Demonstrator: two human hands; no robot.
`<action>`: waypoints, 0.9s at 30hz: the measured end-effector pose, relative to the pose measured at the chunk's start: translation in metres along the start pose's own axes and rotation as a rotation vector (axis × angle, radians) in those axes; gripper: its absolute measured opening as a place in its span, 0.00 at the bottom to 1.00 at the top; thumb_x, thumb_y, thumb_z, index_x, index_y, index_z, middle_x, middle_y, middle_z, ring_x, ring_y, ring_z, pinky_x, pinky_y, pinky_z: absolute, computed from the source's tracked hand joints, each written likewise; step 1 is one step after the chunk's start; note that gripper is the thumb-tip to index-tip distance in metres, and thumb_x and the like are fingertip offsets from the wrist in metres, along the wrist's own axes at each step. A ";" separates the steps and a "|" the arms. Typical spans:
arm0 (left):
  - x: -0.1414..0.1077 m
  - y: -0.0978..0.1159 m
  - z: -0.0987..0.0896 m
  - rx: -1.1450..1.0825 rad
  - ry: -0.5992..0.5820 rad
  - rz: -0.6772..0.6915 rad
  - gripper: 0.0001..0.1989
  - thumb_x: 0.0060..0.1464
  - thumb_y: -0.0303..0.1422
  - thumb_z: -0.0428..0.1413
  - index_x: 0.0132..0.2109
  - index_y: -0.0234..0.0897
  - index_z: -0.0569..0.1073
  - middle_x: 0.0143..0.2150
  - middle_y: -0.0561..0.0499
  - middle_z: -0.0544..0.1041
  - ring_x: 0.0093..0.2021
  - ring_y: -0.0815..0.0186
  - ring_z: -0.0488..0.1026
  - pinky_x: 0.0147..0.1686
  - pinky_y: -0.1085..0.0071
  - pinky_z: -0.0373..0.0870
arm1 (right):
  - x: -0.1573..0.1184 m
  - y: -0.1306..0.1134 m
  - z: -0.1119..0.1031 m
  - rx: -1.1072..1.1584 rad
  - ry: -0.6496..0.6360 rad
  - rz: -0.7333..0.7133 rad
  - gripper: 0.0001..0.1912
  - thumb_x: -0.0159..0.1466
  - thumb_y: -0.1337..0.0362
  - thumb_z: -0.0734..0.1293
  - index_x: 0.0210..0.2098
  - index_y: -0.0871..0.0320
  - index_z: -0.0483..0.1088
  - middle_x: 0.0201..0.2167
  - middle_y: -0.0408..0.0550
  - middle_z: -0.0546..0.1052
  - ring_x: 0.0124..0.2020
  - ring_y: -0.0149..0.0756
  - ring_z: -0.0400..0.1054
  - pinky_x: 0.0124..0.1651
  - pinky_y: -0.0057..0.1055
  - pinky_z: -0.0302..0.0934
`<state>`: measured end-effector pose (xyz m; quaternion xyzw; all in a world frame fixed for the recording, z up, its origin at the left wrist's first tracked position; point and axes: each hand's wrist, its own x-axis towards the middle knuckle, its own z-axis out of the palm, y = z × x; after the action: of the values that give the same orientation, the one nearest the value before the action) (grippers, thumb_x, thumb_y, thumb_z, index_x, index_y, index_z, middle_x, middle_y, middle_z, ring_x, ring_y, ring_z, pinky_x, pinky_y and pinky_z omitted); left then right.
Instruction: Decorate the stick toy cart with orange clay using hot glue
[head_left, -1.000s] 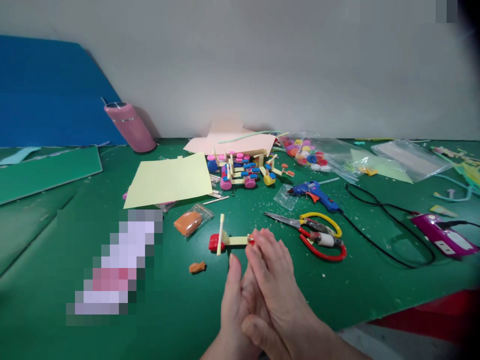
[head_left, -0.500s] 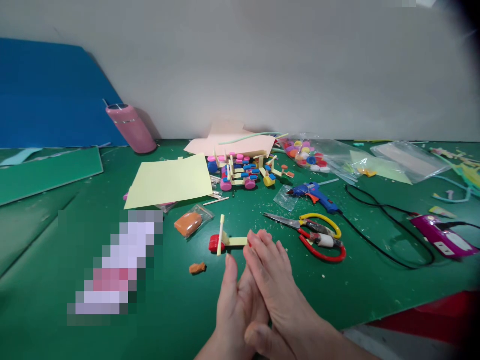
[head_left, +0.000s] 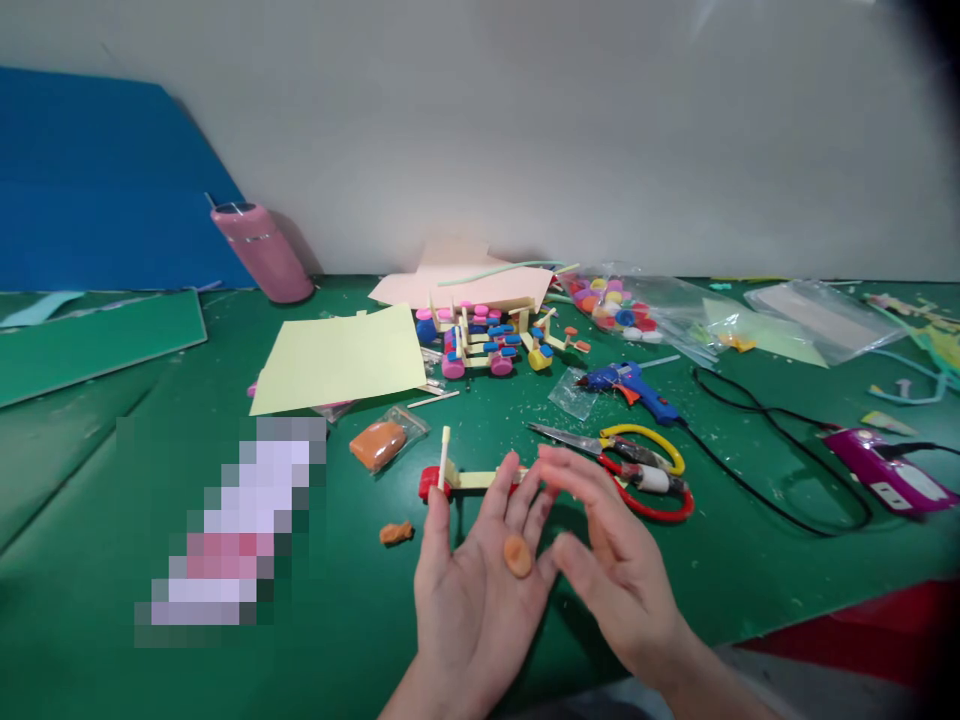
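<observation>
Standing at far left by the pale wall, a blue panel (head_left: 97, 180), with a flat green board (head_left: 112, 340) in front on the green tabletop (head_left: 315, 650). Nearer, a pixelated pale-and-pink patch (head_left: 232, 530), contents masked. Leaning beside the panel, a pink tumbler (head_left: 266, 260). Next along, a pale yellow sheet (head_left: 341, 362) spread over pink bits and clear wrapping. Just below the sheet, a clear packet of orange clay (head_left: 379, 443) and, nearer, a loose clay lump (head_left: 396, 533). To the rear, against the wall, a pale pink paper (head_left: 461, 285).

At centre, lying on the table, a red-and-cream toy piece (head_left: 474, 481) with a cream rod, right end partly hidden behind fingertips; beyond, a cluster of small colourful toys (head_left: 480, 345). In front, palm up and spread flat, fingers straight and thumb well out, a left hand (head_left: 480, 590), bearing on the base of the fingers a small orange clay disc (head_left: 517, 556), unclamped.

Farther back, a clear bag of coloured pieces (head_left: 611, 305). Just right of the disc, a right hand (head_left: 622, 570), half curled, thumb and fingers apart; contact with the left hand hard to judge. Behind, a blue glue gun (head_left: 626, 385) and red-and-yellow-handled scissors (head_left: 645, 452), partly screened by knuckles. Toward far right, a looping black cord (head_left: 829, 535) and a purple socket box (head_left: 889, 475).
</observation>
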<state>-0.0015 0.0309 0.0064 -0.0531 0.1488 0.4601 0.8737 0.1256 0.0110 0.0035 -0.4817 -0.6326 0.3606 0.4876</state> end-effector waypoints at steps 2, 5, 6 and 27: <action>-0.001 0.001 -0.001 0.008 -0.004 0.001 0.32 0.53 0.51 0.40 0.59 0.36 0.58 0.58 0.41 0.64 0.58 0.57 0.58 0.56 0.56 0.52 | -0.001 0.005 -0.004 -0.166 -0.086 -0.063 0.21 0.58 0.56 0.65 0.50 0.51 0.63 0.58 0.49 0.58 0.59 0.47 0.51 0.58 0.44 0.52; -0.004 0.001 -0.001 0.018 -0.028 -0.032 0.33 0.53 0.53 0.39 0.58 0.37 0.61 0.58 0.42 0.65 0.57 0.55 0.60 0.55 0.55 0.52 | -0.001 0.007 -0.009 -0.359 -0.214 -0.147 0.28 0.53 0.53 0.68 0.52 0.51 0.63 0.60 0.49 0.53 0.61 0.52 0.45 0.59 0.50 0.47; -0.004 0.001 -0.001 0.026 -0.036 -0.045 0.33 0.52 0.54 0.39 0.57 0.38 0.62 0.58 0.43 0.64 0.57 0.55 0.60 0.55 0.55 0.53 | -0.001 0.007 -0.010 -0.396 -0.244 -0.156 0.28 0.53 0.52 0.68 0.52 0.50 0.63 0.61 0.48 0.51 0.62 0.53 0.43 0.59 0.51 0.46; -0.009 -0.002 0.001 0.079 -0.115 -0.064 0.32 0.52 0.54 0.39 0.56 0.38 0.64 0.61 0.48 0.61 0.61 0.55 0.53 0.56 0.60 0.50 | 0.000 -0.011 -0.009 -0.341 -0.234 -0.078 0.04 0.54 0.65 0.65 0.32 0.54 0.68 0.57 0.47 0.61 0.61 0.48 0.46 0.56 0.46 0.54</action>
<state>-0.0045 0.0232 0.0098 0.0031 0.1147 0.4280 0.8965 0.1315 0.0078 0.0161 -0.4872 -0.7549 0.2825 0.3361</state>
